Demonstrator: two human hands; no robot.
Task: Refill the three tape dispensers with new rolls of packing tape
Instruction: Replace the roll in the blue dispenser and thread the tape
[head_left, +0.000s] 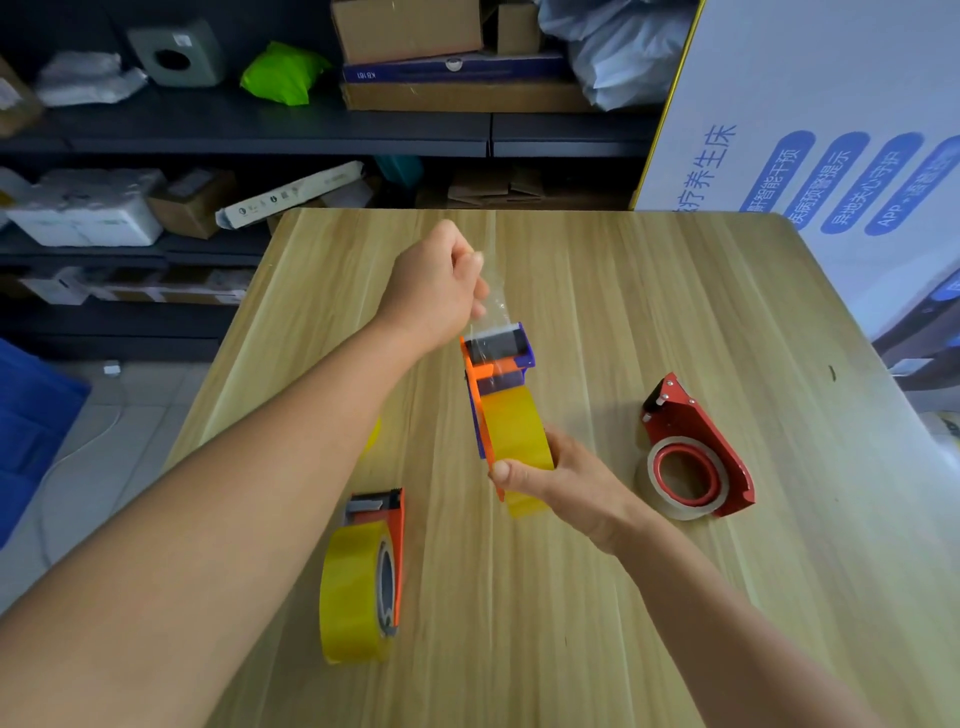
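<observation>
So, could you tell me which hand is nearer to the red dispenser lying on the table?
Right. The right hand grips the orange dispenser's roll just beside the red dispenser; the left hand pinches the tape end farther up the table.

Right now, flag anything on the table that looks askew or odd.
Nothing looks damaged or spilled. The red metal dispenser lies flat on its side on the wooden table, its pale roll seated. The orange plastic dispenser with a yellow roll stands on edge. A yellow object peeks from behind the left forearm, mostly hidden.

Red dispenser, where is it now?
Head view: the red dispenser lies on the table's right side, just right of the right hand, untouched.
</observation>
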